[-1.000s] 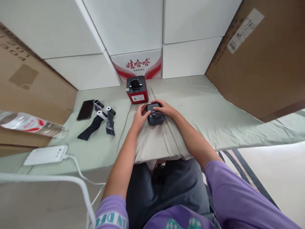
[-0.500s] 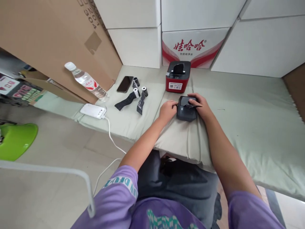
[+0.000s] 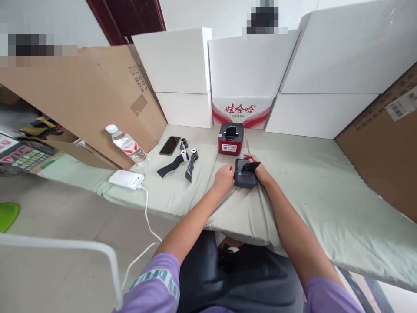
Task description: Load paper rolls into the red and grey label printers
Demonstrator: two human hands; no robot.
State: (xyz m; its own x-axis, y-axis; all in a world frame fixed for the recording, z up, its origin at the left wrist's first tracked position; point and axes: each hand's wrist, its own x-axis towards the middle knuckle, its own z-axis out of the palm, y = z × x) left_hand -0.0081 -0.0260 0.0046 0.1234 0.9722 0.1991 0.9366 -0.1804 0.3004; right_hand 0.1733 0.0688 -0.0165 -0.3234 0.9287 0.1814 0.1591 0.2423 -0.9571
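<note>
I braced the small black printer (image 3: 245, 178) with my left hand (image 3: 224, 178) curled at its 9 o'clock side; right hand (image 3: 258, 171) pinched its dark strip (image 3: 251, 166), steadying the pull.

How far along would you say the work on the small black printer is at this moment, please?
In hand: the left hand steadies the black printer while the right hand pulls a dark strip at its top. That suggests a roll is already inside, though the compartment is hidden. Left: three rolls, two trailing dark strips, lie beside the phone, and the red printer stands untouched.
</note>
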